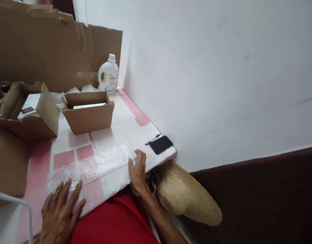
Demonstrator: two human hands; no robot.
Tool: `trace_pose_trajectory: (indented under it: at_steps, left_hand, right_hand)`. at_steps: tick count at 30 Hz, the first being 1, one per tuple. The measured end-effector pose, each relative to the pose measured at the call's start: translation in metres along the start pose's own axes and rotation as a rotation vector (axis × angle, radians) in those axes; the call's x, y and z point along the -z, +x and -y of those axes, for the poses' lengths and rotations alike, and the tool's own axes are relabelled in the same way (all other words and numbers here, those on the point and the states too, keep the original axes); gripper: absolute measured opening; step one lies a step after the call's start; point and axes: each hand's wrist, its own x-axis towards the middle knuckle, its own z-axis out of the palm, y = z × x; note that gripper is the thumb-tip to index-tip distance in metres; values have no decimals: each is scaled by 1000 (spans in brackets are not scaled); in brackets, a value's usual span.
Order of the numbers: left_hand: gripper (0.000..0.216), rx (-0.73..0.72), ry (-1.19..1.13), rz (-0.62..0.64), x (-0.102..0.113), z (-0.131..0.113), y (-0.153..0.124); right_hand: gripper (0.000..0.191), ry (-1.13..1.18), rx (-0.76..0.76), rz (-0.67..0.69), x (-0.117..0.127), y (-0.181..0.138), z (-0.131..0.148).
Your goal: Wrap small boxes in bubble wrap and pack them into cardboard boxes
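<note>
A long flat strip of clear bubble wrap (100, 165) lies slantwise across the table near its front edge. Over its left end spreads my left hand (61, 206), palm down, with the fingers apart and the tips touching the plastic. My right hand (138, 171) rests at the strip's right end, its fingers loosely bent and the thumb apart from them. Nothing shows in the grasp of either hand. Whether the right fingertips press on the bubble wrap or on the cloth beside it, I cannot tell.
A cardboard box (92, 118) with white flat pieces stands behind the strip, another box (47, 112) to its left. Farther back are a white jug (110, 76) and a tall cardboard panel (44, 51). A phone (161, 144) lies by the wall; a straw hat (186, 193) hangs below.
</note>
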Motion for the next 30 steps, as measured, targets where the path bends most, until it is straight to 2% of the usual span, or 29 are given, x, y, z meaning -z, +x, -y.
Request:
trace_pose_trajectory:
  at_steps: [2,3,6,7,9,12,15,18,21,23,25,28,30]
  left_hand:
    - [63,-21,-1,-1,-4,5,-2]
    - [66,-31,2,4,-5,8,-3]
    - [76,-78,9,17,-8,15,-4]
    - [78,-89,14,22,-8,16,-3]
    - [79,-94,23,23,-7,15,-2]
    - [75,-67,20,20,-2,9,0]
    - [72,-59,4,19,2,2,3]
    - [69,-47,3,5,3,-1,4]
    - [60,-48,26,-46,1,-4,4]
    - [54,-56,64,-58,1,-6,4]
    - [50,-61,100,-49,1,-8,5]
    - [49,-54,111,-68,5,-7,6]
    - [47,-37,86,-105,10,-3,5]
  right_hand:
    - [41,-9,112,23,-8,-16,25]
    - [44,2,238,116,-13,-25,39]
    - [54,64,677,523,-28,-51,78]
    - [60,67,755,621,-30,-55,84]
    - [74,36,754,729,-28,-56,83]
    - [90,-98,499,735,-11,-40,50]
    - [93,-267,260,673,8,-17,10]
    - [99,-322,225,663,17,-8,-9]
    - [101,-322,209,641,17,-11,-2]
    - [98,-302,236,563,14,-16,13]
    - [92,-221,371,511,8,-22,34]
    - [74,-14,663,600,-8,-33,64]
    - [63,64,747,675,-21,-40,76]
